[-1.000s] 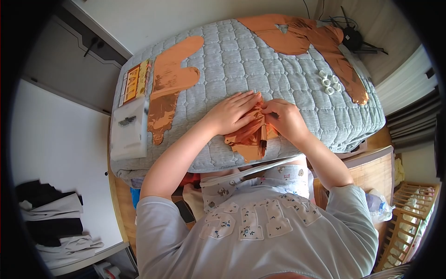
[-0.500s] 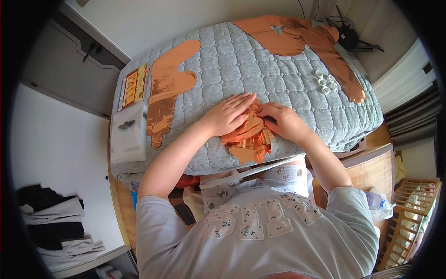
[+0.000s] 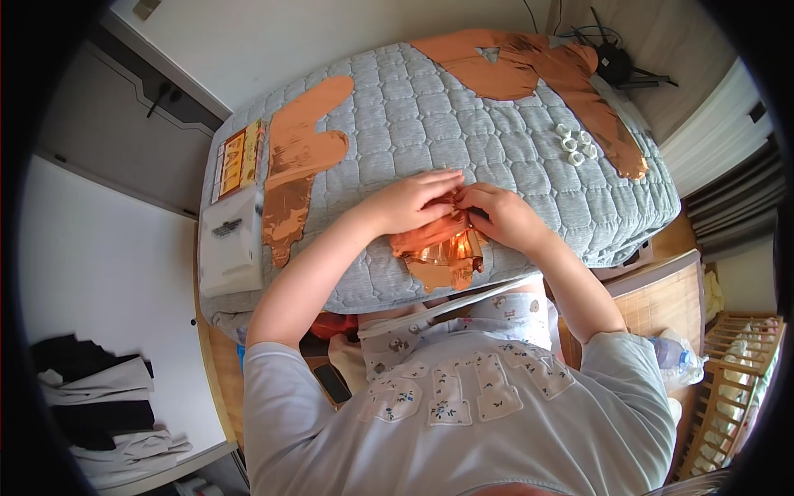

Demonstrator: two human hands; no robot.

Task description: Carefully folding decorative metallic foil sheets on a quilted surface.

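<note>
A crumpled, partly folded rose-gold foil balloon (image 3: 442, 248) lies near the front edge of the bed, creased and shiny. Across its upper part my left hand (image 3: 411, 205) lies flat, fingers stretched out to the right and pressing on the foil. My right hand (image 3: 502, 215) is at the balloon's upper right edge with its fingers curled in, pinching the foil. The two hands' fingertips nearly meet. Part of the balloon is hidden under the fingers.
Flat foil balloons lie at the left (image 3: 306, 149) and far right (image 3: 504, 70) of the grey quilted bed (image 3: 397, 116). Several white ribbon rolls (image 3: 576, 144) sit at right. A clear plastic packet (image 3: 231, 244) and a printed packet (image 3: 238, 161) lie on the left edge. A black router (image 3: 616, 66) stands behind.
My left hand has slid slightly lower and flatter over the balloon, its fingers now pointing more to the right. My right hand keeps its pinch nearly in place.
</note>
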